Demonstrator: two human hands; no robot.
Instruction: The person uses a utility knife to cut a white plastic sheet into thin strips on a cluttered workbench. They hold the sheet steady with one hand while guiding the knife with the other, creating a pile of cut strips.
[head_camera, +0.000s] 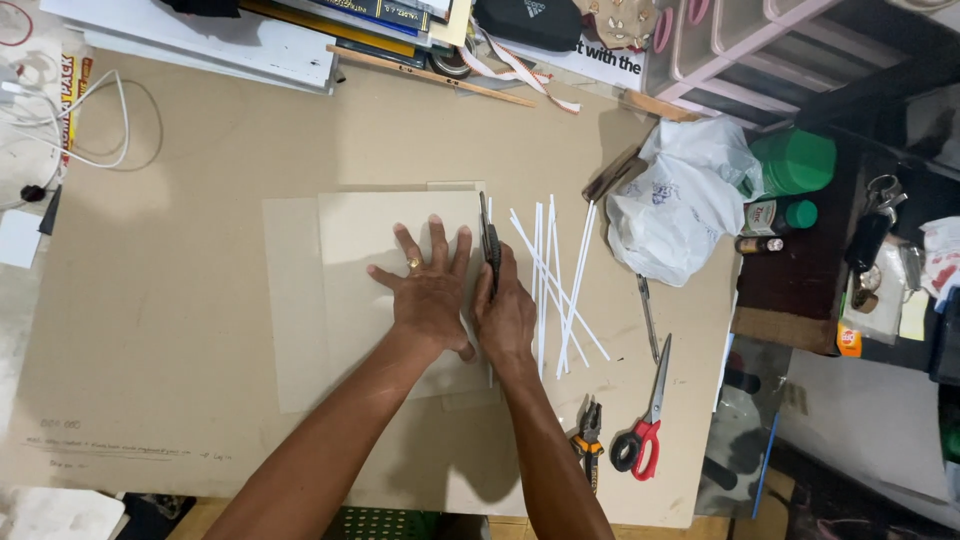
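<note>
My left hand (428, 288) lies flat, fingers spread, on a pale cardboard sheet (350, 300) on the table. A ring shows on one finger. Right beside it, my right hand (506, 315) grips a dark utility knife (489, 238), its blade end pointing away from me along the sheet's right edge. Several thin white strips (560, 280) lie fanned out just to the right of the knife.
Red-handled scissors (645, 420) and orange-black pliers (589, 440) lie at front right, and a thin metal tool (648, 318) beyond them. A crumpled white plastic bag (675, 205), a green bottle (795, 160), books and a wooden stick (430, 75) line the back. White cable (95, 120) at left.
</note>
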